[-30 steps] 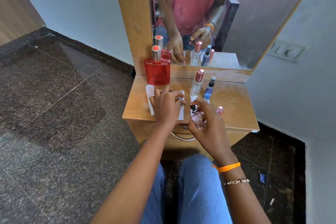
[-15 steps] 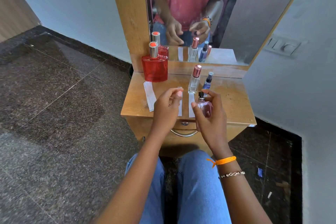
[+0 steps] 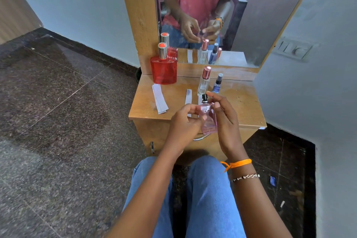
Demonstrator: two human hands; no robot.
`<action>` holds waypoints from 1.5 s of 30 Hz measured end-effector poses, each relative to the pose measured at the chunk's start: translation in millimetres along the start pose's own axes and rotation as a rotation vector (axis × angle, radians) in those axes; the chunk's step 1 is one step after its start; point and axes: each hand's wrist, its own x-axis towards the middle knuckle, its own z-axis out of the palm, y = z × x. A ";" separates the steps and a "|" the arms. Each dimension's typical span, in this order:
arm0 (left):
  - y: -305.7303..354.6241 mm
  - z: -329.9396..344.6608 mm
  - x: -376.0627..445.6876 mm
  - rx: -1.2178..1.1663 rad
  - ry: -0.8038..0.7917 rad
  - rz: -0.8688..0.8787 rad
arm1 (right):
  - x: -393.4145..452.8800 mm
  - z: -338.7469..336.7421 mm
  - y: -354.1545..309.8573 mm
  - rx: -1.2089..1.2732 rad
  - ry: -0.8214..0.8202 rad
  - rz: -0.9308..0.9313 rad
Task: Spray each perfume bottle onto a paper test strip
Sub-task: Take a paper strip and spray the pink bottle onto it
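Right hand (image 3: 225, 120) clasps pink perfume bottle (image 3: 208, 120), upright, black sprayer bare; left hand (image 3: 183, 121) curled, fingertips touching its side.

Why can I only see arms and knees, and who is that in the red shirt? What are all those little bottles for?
The camera sits on a person's head and looks down, so you see what they see: their own arms, blue-jeaned knees and a small wooden table. The red shirt is the same person, shown in the mirror behind the table.

The right hand holds a pink perfume bottle with a black spray top and no cap. The left hand is beside it, fingers pinched together at the bottle's side; whether they hold a paper strip I cannot tell.

On the table stand a big red bottle, a tall clear bottle with a pink cap and a small blue bottle. White paper strips lie flat there, for testing each smell.
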 end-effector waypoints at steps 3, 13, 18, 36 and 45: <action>-0.4 1.5 1.3 -0.005 0.030 0.010 | 2.3 -5.8 0.9 -0.055 0.109 0.009; 1.5 -4.3 1.8 0.050 0.046 0.053 | 17.6 -36.0 17.9 -0.611 0.158 0.024; 0.7 -6.3 1.1 0.078 0.040 0.077 | 22.3 -30.0 -7.4 -0.170 0.312 0.038; -0.7 -12.6 -0.9 0.052 0.022 0.078 | 21.4 -14.2 -39.5 -0.112 -0.185 0.054; 7.1 -14.7 -5.5 0.095 0.022 0.185 | 29.7 -17.3 -52.8 -0.317 -0.146 0.004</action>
